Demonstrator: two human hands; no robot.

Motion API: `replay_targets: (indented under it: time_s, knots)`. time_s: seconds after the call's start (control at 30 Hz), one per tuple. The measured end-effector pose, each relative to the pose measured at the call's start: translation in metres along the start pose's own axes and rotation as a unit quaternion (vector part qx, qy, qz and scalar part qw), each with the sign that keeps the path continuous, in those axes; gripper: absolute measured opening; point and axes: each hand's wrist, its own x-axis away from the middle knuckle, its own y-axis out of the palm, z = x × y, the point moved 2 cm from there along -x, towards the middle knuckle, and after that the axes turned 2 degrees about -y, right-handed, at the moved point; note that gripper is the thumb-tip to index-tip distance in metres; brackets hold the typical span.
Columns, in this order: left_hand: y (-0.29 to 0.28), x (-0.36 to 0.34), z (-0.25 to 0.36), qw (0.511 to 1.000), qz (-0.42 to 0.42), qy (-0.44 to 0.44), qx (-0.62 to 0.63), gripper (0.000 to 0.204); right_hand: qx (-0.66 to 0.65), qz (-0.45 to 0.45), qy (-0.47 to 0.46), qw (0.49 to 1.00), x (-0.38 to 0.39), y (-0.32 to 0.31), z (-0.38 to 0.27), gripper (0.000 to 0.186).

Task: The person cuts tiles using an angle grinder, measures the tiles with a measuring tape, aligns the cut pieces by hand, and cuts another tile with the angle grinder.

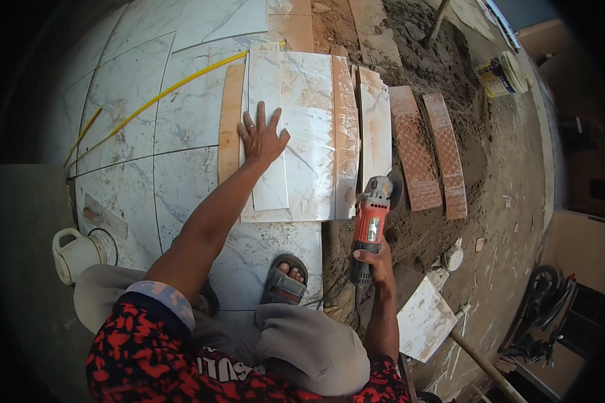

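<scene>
Red-and-black shirt point(131, 349) and grey trousers point(309, 342) closest, left hand point(262, 142) flat, fingers point(261, 113) spread, on a narrow tile strip point(270, 185) atop a larger white tile point(310, 134), near the right edge of the tiled floor point(121, 191), right hand point(379, 260) wrapped around a red angle grinder point(370, 218) beyond that edge

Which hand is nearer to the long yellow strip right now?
Left. The left hand lies spread on a narrow white tile piece, a little below the long yellow strip in view. The right hand is farther off, down and to the right, gripping the red grinder.
</scene>
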Motion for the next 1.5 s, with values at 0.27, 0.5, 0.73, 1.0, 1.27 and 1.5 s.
replay_targets:
  time_s: [0.27,0.5,0.73,1.0,1.27,1.5]
  knots:
    - [-0.031,0.000,-0.019,0.989,-0.147,-0.031,0.011,0.089,-0.005,-0.039,-0.124,0.992,-0.189,0.035,-0.074,0.064]
    - [-0.022,-0.003,-0.015,0.984,-0.175,-0.044,0.012,0.099,-0.009,-0.051,-0.150,0.987,-0.326,0.065,-0.122,0.045]
    - [-0.017,-0.006,-0.018,0.987,-0.160,-0.030,-0.010,0.099,0.042,-0.049,-0.158,0.985,-0.388,0.086,-0.141,0.041]
    - [-0.019,-0.006,-0.015,0.987,-0.161,-0.025,-0.013,0.099,0.035,-0.050,-0.147,0.987,-0.396,0.085,-0.144,0.044]
    - [-0.017,-0.006,-0.016,0.986,-0.161,-0.023,-0.026,0.099,0.057,-0.070,-0.136,0.987,-0.399,0.088,-0.142,0.046]
    - [-0.015,-0.006,-0.016,0.986,-0.167,-0.026,-0.013,0.098,0.033,-0.059,-0.142,0.988,-0.401,0.088,-0.140,0.047]
